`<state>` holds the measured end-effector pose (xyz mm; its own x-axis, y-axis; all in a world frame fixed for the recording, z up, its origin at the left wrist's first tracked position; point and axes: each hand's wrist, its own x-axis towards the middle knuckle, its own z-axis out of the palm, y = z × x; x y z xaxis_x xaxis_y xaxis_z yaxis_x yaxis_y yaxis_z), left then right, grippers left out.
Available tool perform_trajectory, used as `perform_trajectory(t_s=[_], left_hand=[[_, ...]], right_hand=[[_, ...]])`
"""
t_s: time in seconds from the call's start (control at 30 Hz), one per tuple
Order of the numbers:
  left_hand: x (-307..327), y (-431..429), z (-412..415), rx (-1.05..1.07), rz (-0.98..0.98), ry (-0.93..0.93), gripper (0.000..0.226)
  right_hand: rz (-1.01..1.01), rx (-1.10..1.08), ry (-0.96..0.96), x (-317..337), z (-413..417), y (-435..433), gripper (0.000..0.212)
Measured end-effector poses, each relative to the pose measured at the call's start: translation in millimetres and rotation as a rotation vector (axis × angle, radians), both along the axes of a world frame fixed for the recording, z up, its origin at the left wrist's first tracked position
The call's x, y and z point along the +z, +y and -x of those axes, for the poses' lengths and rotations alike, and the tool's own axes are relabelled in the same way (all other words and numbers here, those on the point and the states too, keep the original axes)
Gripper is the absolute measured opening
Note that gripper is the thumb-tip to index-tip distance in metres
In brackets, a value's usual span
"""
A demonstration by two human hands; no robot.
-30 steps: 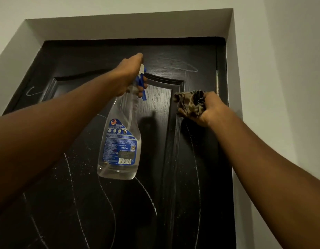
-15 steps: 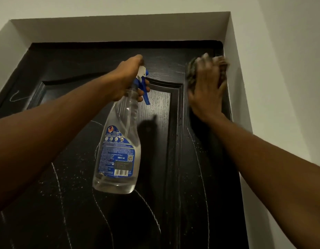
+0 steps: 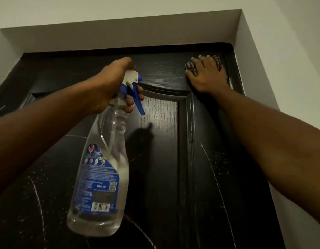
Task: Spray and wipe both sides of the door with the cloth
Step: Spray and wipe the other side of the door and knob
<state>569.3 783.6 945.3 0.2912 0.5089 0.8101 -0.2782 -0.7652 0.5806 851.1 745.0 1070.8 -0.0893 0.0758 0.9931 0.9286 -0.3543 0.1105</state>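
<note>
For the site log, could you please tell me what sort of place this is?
Most likely indoors in a home, at a doorway: a dark panelled wood-grain door set in a recess of plain white walls, with the left hand holding a household spray bottle.

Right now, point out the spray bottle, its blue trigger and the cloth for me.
spray bottle (image 3: 100, 177): head view, on the blue label of its clear body.
blue trigger (image 3: 138, 103): head view, midway down the lever.
cloth (image 3: 218, 62): head view, on its patterned right edge, the part left uncovered.
</note>
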Motion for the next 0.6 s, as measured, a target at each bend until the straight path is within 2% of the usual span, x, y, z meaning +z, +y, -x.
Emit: perform_trajectory(t_s=[0.1,0.17,0.23,0.27,0.3,0.33,0.4,0.47,0.5,0.53,0.6], left_hand=[[14,2,0,-0.005,0.006,-0.019,0.039],[24,2,0,0.002,0.003,-0.025,0.038],[32,3,-1,0.016,-0.002,-0.034,0.037],[35,3,-1,0.017,-0.003,-0.041,0.036],[37,3,0,0.015,-0.004,-0.045,0.036],[39,4,1,0.015,-0.006,-0.050,0.036],[39,5,3,0.019,-0.001,-0.059,0.035],[39,11,5,0.020,0.016,-0.065,0.035],[38,15,7,0.022,0.022,-0.066,0.035],[37,19,8,0.026,0.027,-0.064,0.035],[35,24,12,0.037,0.033,-0.057,0.035]], right_hand=[[-0.092,-0.027,0.076,12,25,23,0.063],[0.031,-0.033,-0.135,3,41,37,0.061],[0.287,-0.049,-0.429,-2,43,33,0.059],[0.346,-0.051,-0.521,3,36,26,0.059],[0.318,-0.058,-0.549,13,26,19,0.060],[0.219,-0.060,-0.502,26,16,15,0.062],[-0.042,-0.039,-0.228,52,-5,1,0.063],[-0.194,-0.012,0.074,64,-6,3,0.060],[-0.226,-0.028,0.150,62,5,10,0.060],[-0.218,-0.046,0.159,56,20,19,0.060],[-0.068,-0.053,-0.045,36,49,37,0.061]])
